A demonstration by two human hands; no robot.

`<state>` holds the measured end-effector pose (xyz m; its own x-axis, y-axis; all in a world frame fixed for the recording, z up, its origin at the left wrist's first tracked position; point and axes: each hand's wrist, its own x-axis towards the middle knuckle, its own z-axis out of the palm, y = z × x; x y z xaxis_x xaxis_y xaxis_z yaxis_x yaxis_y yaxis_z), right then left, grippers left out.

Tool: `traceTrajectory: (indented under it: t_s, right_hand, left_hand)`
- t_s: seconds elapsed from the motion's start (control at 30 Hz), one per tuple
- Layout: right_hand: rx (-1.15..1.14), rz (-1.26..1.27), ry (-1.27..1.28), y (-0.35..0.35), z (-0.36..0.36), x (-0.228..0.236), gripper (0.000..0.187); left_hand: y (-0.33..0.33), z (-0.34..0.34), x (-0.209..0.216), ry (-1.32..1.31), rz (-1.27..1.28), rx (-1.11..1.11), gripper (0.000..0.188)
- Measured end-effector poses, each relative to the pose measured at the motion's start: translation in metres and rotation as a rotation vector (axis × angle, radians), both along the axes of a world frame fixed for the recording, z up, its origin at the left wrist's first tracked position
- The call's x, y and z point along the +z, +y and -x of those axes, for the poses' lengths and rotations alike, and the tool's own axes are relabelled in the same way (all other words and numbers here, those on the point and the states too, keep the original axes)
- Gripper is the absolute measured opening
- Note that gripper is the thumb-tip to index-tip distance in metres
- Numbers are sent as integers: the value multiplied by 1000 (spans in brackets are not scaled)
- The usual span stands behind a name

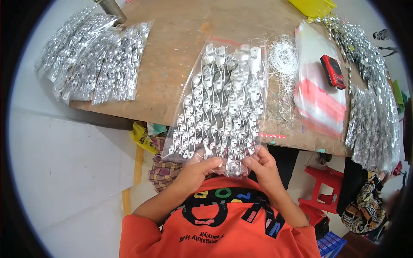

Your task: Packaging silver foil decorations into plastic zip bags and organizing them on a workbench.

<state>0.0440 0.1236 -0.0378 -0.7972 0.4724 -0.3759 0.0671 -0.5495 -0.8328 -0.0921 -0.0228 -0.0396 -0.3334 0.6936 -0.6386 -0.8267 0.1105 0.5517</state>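
Note:
A clear plastic bag (175,129) filled with silver spiral strips (215,99) spans the middle, its far part over the table and its near end off the front edge. My left hand (198,171) grips the bag's near edge, thumb on top and fingers underneath. Close by on the right, my right hand (261,165) pinches the same edge with its thumb pressed on the plastic. The strips lie side by side lengthwise inside the bag. Most of my fingers are hidden under it.
Filled bags of silver strips (103,60) lie at the table's left. White string (282,56), flat empty bags (316,94) and a red-and-black device (332,72) sit right of the bag. More silver strips (372,120) hang over the right edge. A red stool (322,189) stands below.

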Motion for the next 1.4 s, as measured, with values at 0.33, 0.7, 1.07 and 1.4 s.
traceTrajectory:
  t_s: [0.33, 0.7, 1.07, 1.4]
  right_hand:
    - [-18, 30, -59, -3, 5, -13, 39]
    - [-2, -38, -45, -12, 12, -17, 43]
    - [-40, 55, -6, -9, 10, -17, 40]
    - [16, 41, -34, 7, 0, -9, 32]
  left_hand:
    - [12, -13, -15, 49, -122, -41, 50]
    - [15, -14, -25, -30, -191, 142, 37]
    - [16, -13, -19, 53, -208, 114, 37]
    - [20, -9, -20, 131, -141, -1, 30]
